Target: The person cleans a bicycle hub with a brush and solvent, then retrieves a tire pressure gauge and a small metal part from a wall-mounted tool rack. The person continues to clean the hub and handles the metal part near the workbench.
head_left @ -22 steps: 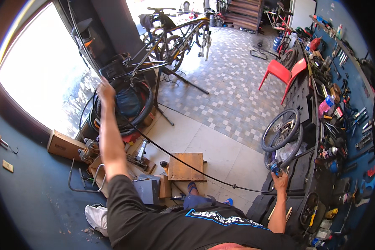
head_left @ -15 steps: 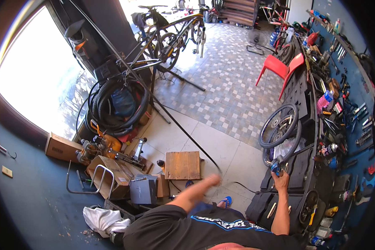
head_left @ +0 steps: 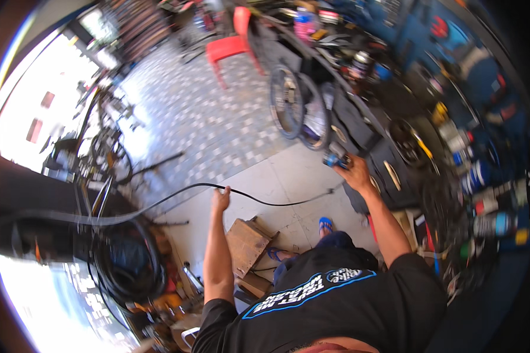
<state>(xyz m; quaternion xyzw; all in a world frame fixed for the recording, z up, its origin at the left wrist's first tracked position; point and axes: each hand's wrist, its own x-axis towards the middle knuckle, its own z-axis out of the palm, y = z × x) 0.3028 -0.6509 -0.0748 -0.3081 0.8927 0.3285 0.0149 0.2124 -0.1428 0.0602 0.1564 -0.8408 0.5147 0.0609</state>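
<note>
My left hand [head_left: 221, 200] is stretched forward and closed around a thin black hose [head_left: 197, 185]. To the left the hose runs off in a blurred curve; to the right it sags and ends in a small dark fitting over the pale floor tiles. My right hand [head_left: 355, 173] grips a small blue-and-dark tool [head_left: 336, 157], whose exact kind I cannot make out. That tool points away from me, beside the black drawers, and the hose's fitting hangs apart from it.
Below my left arm stands a low wooden stool [head_left: 246, 242]. Two bicycle wheels [head_left: 286, 101] lean by the workbench, which is crowded with tools and bottles. Farther off is a red chair [head_left: 228, 48]. Coiled tyres [head_left: 153, 259] and a bicycle on a stand [head_left: 103, 150] are at left.
My view has turned to the right. My left hand has lifted and reached out with the hose, which now bows across in front of me. The tool stays in my right hand.
</note>
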